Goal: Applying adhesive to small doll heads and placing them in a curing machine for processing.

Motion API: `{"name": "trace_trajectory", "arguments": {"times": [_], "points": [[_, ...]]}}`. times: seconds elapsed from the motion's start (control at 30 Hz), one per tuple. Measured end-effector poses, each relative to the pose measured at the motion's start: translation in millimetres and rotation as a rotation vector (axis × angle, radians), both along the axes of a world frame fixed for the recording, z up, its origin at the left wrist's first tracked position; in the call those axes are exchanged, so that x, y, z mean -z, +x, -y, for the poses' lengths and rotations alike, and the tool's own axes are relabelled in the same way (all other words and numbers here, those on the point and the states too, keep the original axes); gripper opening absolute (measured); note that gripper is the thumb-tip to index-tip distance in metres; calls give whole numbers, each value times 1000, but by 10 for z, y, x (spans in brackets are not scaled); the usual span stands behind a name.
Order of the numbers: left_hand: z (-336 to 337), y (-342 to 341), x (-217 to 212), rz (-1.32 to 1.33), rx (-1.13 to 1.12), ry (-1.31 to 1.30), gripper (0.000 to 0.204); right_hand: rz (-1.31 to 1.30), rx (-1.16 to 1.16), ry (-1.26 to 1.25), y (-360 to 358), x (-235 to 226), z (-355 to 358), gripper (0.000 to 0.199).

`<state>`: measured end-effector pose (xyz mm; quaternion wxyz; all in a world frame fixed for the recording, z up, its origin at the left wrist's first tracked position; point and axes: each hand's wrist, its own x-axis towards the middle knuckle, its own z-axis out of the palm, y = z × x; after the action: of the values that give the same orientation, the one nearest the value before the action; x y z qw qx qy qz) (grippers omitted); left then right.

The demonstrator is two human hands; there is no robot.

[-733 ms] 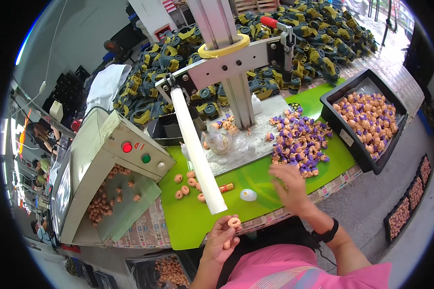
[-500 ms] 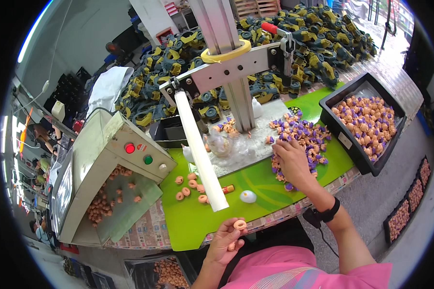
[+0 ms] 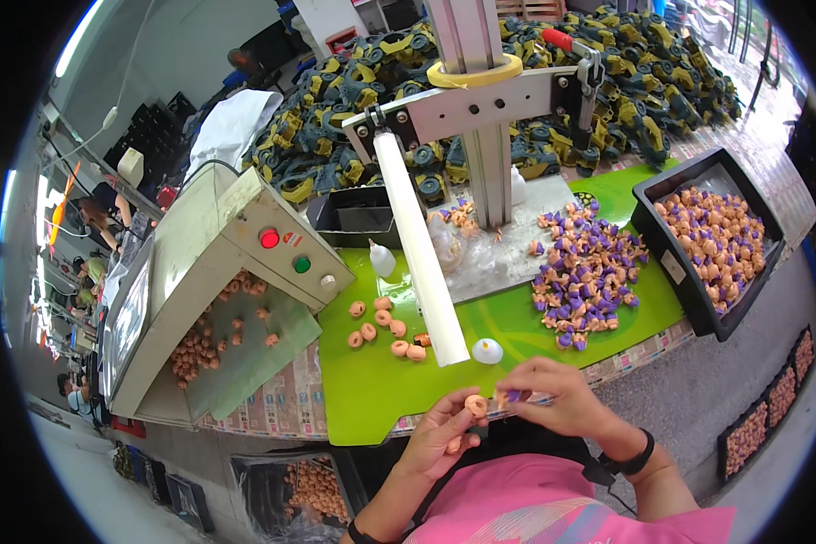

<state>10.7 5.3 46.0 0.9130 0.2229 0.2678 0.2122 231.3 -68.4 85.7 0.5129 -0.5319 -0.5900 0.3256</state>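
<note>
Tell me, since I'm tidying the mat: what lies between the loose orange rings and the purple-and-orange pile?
In the head view, the white tube's lower end and a small white dome lie between the orange rings and the purple-and-orange pile.

Green mat (image 3: 381, 390), purple-and-orange pieces (image 3: 582, 288), black tray (image 3: 689, 281), pink shirt (image 3: 526, 512), white tube (image 3: 417, 249)

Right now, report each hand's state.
Left hand: closed on a round orange piece.
Right hand: pinching a small purple piece.

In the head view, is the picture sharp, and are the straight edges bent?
Head view: evenly lit and sharp at the centre, where the hands hold an orange ring; the white tube stays nearly straight, while the black tray bows near the rim; dark corners frame the circle.
</note>
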Motion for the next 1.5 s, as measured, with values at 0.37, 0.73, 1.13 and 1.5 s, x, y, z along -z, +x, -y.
{"name": "trace_trajectory", "arguments": {"times": [0.37,0.73,1.13,1.5], "points": [[139,36,-45,-27,103,94,31,147,-137,66,-40,-4,171,34],[167,209,-241,-96,165,100,24,65,-130,141,55,89,252,34],[-10,-49,-341,-194,59,33,26,466,-155,382,295,-569,-737,20],[-138,-324,-173,-198,-32,-52,24,325,94,1091,162,-1927,-2443,29]]}}
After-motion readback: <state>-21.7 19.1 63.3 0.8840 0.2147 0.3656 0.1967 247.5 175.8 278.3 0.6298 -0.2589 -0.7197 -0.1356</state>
